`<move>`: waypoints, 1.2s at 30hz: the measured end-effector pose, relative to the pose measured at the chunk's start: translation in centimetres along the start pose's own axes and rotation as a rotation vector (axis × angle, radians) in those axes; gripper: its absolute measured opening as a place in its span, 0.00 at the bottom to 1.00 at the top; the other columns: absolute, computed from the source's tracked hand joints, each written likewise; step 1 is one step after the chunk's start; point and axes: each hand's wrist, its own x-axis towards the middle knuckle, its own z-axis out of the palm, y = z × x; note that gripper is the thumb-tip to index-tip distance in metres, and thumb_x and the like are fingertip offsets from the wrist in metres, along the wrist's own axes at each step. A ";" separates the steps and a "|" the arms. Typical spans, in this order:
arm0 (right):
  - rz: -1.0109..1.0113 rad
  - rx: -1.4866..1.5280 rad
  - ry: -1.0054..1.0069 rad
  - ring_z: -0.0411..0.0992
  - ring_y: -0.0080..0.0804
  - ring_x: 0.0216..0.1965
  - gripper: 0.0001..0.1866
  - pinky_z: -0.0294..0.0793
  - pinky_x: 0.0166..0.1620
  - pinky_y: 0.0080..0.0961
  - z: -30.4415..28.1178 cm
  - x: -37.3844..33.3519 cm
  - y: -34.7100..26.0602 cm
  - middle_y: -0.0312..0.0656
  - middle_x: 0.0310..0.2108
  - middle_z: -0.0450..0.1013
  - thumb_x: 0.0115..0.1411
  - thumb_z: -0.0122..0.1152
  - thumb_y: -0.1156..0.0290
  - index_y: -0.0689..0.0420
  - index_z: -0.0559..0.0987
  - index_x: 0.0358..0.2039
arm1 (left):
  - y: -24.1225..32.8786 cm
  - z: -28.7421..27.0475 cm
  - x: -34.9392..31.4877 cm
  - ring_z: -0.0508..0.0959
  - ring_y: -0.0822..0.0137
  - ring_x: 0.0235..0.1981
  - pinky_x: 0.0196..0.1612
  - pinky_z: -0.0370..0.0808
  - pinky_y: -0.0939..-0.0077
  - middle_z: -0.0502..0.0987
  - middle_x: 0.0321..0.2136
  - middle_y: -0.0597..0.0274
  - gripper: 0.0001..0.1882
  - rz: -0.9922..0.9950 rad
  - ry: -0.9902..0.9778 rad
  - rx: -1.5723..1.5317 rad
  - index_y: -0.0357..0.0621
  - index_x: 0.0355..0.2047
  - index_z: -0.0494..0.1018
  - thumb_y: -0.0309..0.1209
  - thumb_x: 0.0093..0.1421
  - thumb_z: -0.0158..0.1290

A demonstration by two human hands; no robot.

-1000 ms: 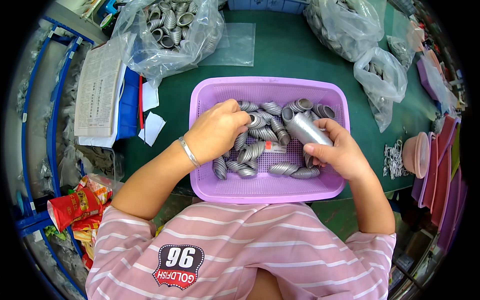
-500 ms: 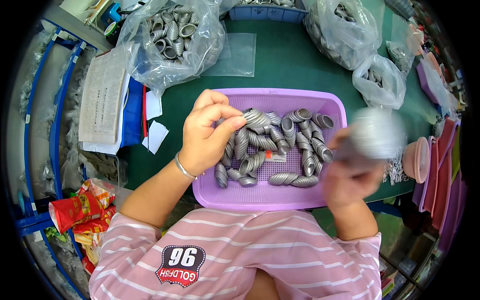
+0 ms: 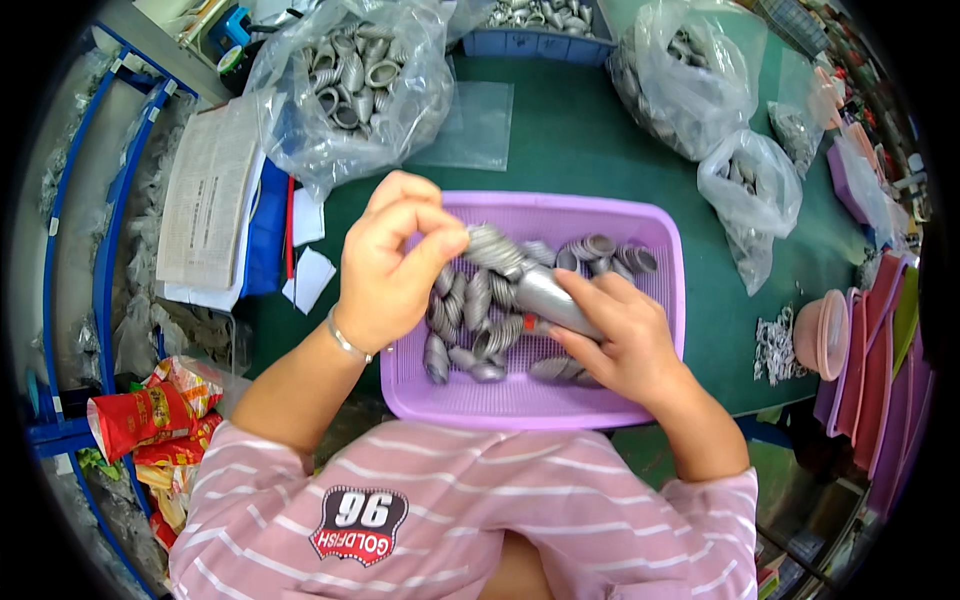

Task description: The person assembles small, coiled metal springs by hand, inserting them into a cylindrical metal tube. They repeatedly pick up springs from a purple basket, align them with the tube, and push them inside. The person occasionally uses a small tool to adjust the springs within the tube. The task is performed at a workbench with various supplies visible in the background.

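Over a lilac perforated basket (image 3: 520, 408), my left hand (image 3: 395, 265) pinches one end of a ribbed grey sleeve (image 3: 491, 249) between thumb and fingertips. Wrapped round a smooth grey, rounded cylinder (image 3: 548, 298), my right hand (image 3: 625, 335) holds it slanted, its far end meeting the lower right end of the sleeve. Whether the cylinder touches the sleeve or enters it, I cannot tell. More ribbed grey sleeves (image 3: 478, 297) lie loose in the basket, partly hidden beneath my right hand.
Clear plastic bags (image 3: 350, 110) of similar sleeves stand at the back left and back right (image 3: 685, 85). A blue bin (image 3: 540, 45) sits at the far edge. Papers (image 3: 205, 200) lie left; a pink bowl (image 3: 822, 335) and a small white pile (image 3: 775, 345) lie right.
My right hand has swung from the right, beyond the basket, to its middle, bringing the cylinder to the sleeve. My left hand has shifted slightly left, still pinching the sleeve.
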 end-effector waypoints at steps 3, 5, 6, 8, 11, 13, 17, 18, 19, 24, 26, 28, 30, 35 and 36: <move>-0.122 0.149 0.429 0.75 0.42 0.40 0.34 0.76 0.42 0.31 -1.1 1.0 -0.6 0.54 0.47 0.72 0.49 0.71 0.73 0.65 0.68 0.56 | 0.3 -0.8 -0.5 0.71 0.66 0.32 0.38 0.68 0.77 0.70 0.30 0.59 0.05 0.071 -0.009 0.113 0.37 0.26 0.76 0.26 0.53 0.61; -0.203 0.488 0.686 0.75 0.41 0.44 0.36 0.76 0.47 0.33 0.0 1.1 -1.1 0.55 0.51 0.69 0.50 0.70 0.73 0.66 0.66 0.58 | 0.1 -0.5 -0.7 0.71 0.66 0.32 0.38 0.68 0.77 0.71 0.30 0.59 0.05 0.046 0.006 0.095 0.38 0.27 0.77 0.26 0.53 0.61; -0.263 0.390 0.604 0.75 0.41 0.43 0.35 0.75 0.45 0.33 0.1 1.2 -1.1 0.54 0.49 0.70 0.50 0.70 0.73 0.65 0.67 0.58 | 0.5 -0.1 -0.4 0.71 0.67 0.33 0.38 0.68 0.77 0.71 0.30 0.59 0.05 0.049 -0.022 0.077 0.37 0.27 0.77 0.25 0.53 0.61; -0.317 -0.037 0.287 0.76 0.40 0.39 0.31 0.75 0.38 0.31 -0.3 1.7 -1.1 0.51 0.40 0.74 0.50 0.70 0.70 0.63 0.72 0.54 | 1.1 0.3 -0.3 0.70 0.67 0.33 0.38 0.67 0.78 0.70 0.31 0.60 0.05 0.043 -0.042 -0.073 0.36 0.27 0.76 0.24 0.53 0.60; 0.076 -0.157 -0.099 0.75 0.43 0.37 0.28 0.74 0.37 0.32 0.3 -0.4 0.4 0.50 0.37 0.74 0.49 0.71 0.69 0.61 0.74 0.52 | 0.7 -0.5 -0.1 0.69 0.69 0.33 0.38 0.66 0.79 0.70 0.31 0.60 0.04 -0.014 0.053 -0.062 0.35 0.27 0.75 0.23 0.53 0.59; 0.103 -0.035 0.134 0.75 0.44 0.38 0.28 0.74 0.40 0.31 0.0 -1.2 1.6 0.51 0.40 0.74 0.50 0.70 0.69 0.61 0.74 0.52 | 0.8 -1.3 0.6 0.68 0.70 0.33 0.38 0.66 0.79 0.69 0.31 0.60 0.04 0.145 0.138 -0.012 0.36 0.27 0.75 0.23 0.54 0.59; 0.308 0.252 0.586 0.73 0.33 0.46 0.30 0.71 0.50 0.26 -1.1 -0.7 1.8 0.49 0.48 0.73 0.54 0.68 0.69 0.67 0.71 0.55 | 0.3 -0.8 0.6 0.69 0.64 0.30 0.37 0.68 0.74 0.69 0.29 0.61 0.05 0.266 -0.043 0.173 0.39 0.25 0.75 0.23 0.50 0.60; 0.369 0.326 0.666 0.71 0.31 0.47 0.30 0.70 0.51 0.26 -1.2 -0.7 1.4 0.48 0.49 0.73 0.55 0.67 0.69 0.67 0.70 0.56 | -0.8 -0.5 0.3 0.70 0.62 0.30 0.37 0.68 0.73 0.69 0.29 0.60 0.05 0.289 -0.206 0.331 0.40 0.24 0.74 0.23 0.48 0.61; 0.385 0.328 0.699 0.70 0.28 0.44 0.30 0.69 0.48 0.24 -0.9 -1.1 1.8 0.46 0.48 0.73 0.56 0.67 0.68 0.67 0.70 0.56 | -2.1 -0.1 -0.7 0.71 0.60 0.30 0.37 0.69 0.70 0.69 0.28 0.59 0.05 0.251 -0.441 0.487 0.39 0.22 0.74 0.23 0.47 0.61; 0.437 0.311 0.811 0.64 0.14 0.25 0.29 0.61 0.26 0.10 0.5 -2.5 4.0 0.36 0.37 0.73 0.57 0.65 0.66 0.64 0.70 0.57 | -1.4 0.7 0.4 0.72 0.56 0.33 0.38 0.70 0.62 0.69 0.29 0.57 0.11 0.277 -0.367 0.551 0.41 0.27 0.73 0.24 0.43 0.63; 0.488 0.445 0.897 0.64 0.14 0.25 0.29 0.61 0.26 0.10 0.2 -1.9 3.5 0.36 0.35 0.73 0.57 0.65 0.65 0.64 0.70 0.57 | 0.5 2.5 0.7 0.73 0.54 0.36 0.41 0.71 0.62 0.71 0.35 0.56 0.17 0.259 -0.389 0.474 0.43 0.34 0.73 0.27 0.43 0.64; 0.495 0.468 0.910 0.63 0.13 0.23 0.28 0.60 0.25 0.10 0.1 -1.8 4.0 0.35 0.31 0.73 0.58 0.65 0.66 0.64 0.70 0.56 | 1.1 4.5 0.6 0.73 0.54 0.38 0.41 0.71 0.63 0.72 0.38 0.56 0.19 0.351 -0.510 0.346 0.43 0.36 0.73 0.28 0.42 0.65; 0.490 0.486 0.897 0.62 0.13 0.23 0.27 0.60 0.25 0.10 0.2 -1.6 4.2 0.34 0.31 0.72 0.58 0.65 0.66 0.64 0.71 0.56 | 0.9 7.3 -0.5 0.73 0.56 0.43 0.43 0.71 0.64 0.73 0.42 0.57 0.16 0.395 -0.827 0.258 0.46 0.36 0.74 0.30 0.46 0.62; 0.501 0.495 0.839 0.64 0.16 0.28 0.26 0.63 0.30 0.13 0.3 -1.5 4.0 0.36 0.35 0.72 0.57 0.66 0.67 0.65 0.72 0.54 | -1.1 13.4 -2.0 0.72 0.64 0.44 0.41 0.69 0.69 0.73 0.40 0.66 0.07 0.679 -0.979 0.427 0.50 0.30 0.76 0.33 0.50 0.53; 0.504 0.496 0.827 0.65 0.18 0.31 0.27 0.64 0.33 0.15 0.3 -1.4 4.0 0.37 0.37 0.72 0.56 0.67 0.67 0.65 0.72 0.54 | -1.2 13.7 -1.5 0.72 0.66 0.44 0.41 0.69 0.70 0.73 0.39 0.67 0.07 0.713 -1.047 0.476 0.50 0.29 0.77 0.33 0.51 0.51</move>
